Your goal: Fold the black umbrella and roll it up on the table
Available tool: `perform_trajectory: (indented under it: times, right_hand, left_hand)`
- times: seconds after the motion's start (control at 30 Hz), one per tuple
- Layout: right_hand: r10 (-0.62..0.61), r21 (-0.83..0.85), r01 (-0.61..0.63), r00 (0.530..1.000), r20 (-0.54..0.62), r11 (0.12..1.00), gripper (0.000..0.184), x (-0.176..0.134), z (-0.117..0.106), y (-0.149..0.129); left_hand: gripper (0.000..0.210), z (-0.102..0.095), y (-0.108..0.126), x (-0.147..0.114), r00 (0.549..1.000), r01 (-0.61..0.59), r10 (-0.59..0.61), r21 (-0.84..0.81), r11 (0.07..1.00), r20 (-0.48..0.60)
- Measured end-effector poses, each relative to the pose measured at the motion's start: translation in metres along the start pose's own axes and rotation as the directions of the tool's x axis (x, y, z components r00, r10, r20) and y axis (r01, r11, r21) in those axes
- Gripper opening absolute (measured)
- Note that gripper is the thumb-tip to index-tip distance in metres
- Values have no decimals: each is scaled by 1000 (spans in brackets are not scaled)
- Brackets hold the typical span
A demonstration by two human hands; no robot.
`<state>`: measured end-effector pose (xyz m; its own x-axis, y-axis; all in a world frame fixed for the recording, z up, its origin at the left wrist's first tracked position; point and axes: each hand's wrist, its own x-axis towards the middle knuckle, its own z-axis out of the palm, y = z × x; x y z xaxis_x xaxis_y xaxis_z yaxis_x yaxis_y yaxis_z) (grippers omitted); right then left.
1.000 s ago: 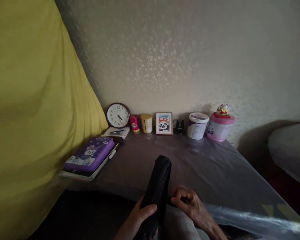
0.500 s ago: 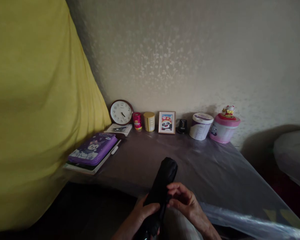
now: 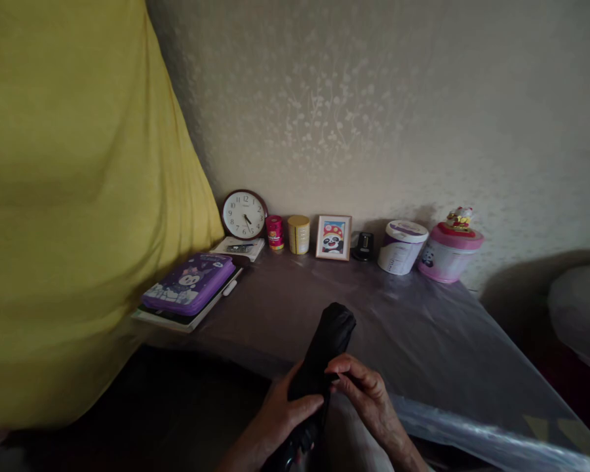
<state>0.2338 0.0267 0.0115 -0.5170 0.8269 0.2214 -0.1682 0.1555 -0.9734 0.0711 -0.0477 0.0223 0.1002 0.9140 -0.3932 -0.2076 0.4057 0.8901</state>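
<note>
A folded black umbrella [image 3: 327, 337] points up and away from me, tilted to the right, above the table's near edge. My left hand [image 3: 288, 410] wraps round its lower part, the thumb lying across the front. At the umbrella's right side, my right hand [image 3: 361, 387] pinches a small dark piece, which looks like the umbrella's strap, between thumb and fingertips. The handle end is low in the view, partly hidden by my left hand.
Along the wall stand a clock [image 3: 244, 215], a red can [image 3: 275, 233], a yellow can [image 3: 299, 235], a panda picture frame [image 3: 334, 237], a black object [image 3: 364, 246] and two tubs [image 3: 402, 248]. A purple case [image 3: 189, 283] lies left, beside a yellow curtain [image 3: 78, 196].
My right thumb and fingertips have closed together at the umbrella's side, where they were further apart. The umbrella's top has shifted slightly up and right, and the view has moved a little.
</note>
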Motion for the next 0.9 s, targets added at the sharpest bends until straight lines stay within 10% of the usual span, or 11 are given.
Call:
perform_trajectory:
  times: [0.5, 0.73, 0.9]
  right_hand:
    - [-129, -387, 142, 990, 59, 911, 16, 3, 5, 13]
    - [-183, -431, 88, 966, -185, 898, 13, 1, 18, 16]
    - [3, -187, -101, 885, -465, 977, 33, -2, 9, 23]
  left_hand:
    - [55, -1, -23, 13, 960, -206, 241, 224, 953, -142]
    - [48, 0, -27, 14, 953, -263, 279, 133, 956, -119]
    - [61, 2, -21, 8, 998, -7, 7, 7, 1000, -62]
